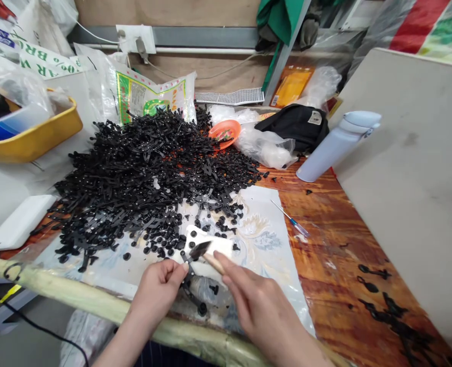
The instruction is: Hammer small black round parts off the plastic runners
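Close to the table's front edge, my left hand (160, 285) pinches a small black plastic part (187, 261) between thumb and fingertips. My right hand (254, 293) grips a small knife-like tool (201, 250) by its light wooden handle, the index finger stretched along it. The tool's dark, wide blade points left, just above the part. Under the blade lies a white pad (226, 247). Loose round black pieces (160, 248) are scattered left of it. A large pile of black plastic parts (149, 158) rises behind both hands.
A blue-handled screwdriver (296, 224) rests at the plastic sheet's (264, 214) right edge. Behind it lean a light-blue bottle (333, 148) and a black bag (296, 125). An orange dish (226, 133) sits beside the pile. More black parts (392, 316) lie right; a yellow basin (34, 137) stands left.
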The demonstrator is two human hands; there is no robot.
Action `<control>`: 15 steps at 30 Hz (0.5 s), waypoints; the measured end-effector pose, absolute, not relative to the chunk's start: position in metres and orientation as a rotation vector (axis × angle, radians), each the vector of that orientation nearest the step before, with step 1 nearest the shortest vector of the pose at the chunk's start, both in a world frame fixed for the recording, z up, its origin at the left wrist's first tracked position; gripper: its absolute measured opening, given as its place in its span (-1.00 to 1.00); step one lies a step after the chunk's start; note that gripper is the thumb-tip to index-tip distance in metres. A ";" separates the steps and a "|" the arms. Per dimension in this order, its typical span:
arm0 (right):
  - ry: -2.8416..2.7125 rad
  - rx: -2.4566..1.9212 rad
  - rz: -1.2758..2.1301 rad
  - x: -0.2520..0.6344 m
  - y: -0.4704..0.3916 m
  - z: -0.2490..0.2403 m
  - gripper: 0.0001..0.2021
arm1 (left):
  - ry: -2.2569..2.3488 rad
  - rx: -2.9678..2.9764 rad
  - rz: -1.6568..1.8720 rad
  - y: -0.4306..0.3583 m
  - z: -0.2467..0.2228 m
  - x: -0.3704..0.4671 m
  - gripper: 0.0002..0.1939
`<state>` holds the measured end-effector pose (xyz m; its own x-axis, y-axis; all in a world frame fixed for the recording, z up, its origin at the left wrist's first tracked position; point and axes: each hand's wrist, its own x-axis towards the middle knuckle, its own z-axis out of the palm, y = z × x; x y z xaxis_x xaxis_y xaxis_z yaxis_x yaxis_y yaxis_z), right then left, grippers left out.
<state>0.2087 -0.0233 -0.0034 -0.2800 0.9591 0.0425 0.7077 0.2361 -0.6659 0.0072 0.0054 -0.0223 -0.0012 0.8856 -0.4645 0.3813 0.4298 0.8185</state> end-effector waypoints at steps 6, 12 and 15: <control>-1.913 -1.485 0.935 0.211 -0.008 0.019 -0.66 | 1.528 1.250 0.565 0.005 -0.014 0.006 -0.59; -1.632 -1.420 1.374 0.193 0.019 0.027 -0.91 | 1.332 1.430 0.482 -0.006 0.013 0.012 -0.65; -1.446 -1.295 1.728 0.187 0.019 0.020 -0.88 | 1.300 1.475 0.439 -0.012 0.019 0.004 -0.64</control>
<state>0.1866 0.0187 0.0204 -0.3956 0.8579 -0.3278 0.1716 -0.2816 -0.9441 0.0042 -0.0120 0.0186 0.3372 0.8722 -0.3544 0.4782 0.1655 0.8625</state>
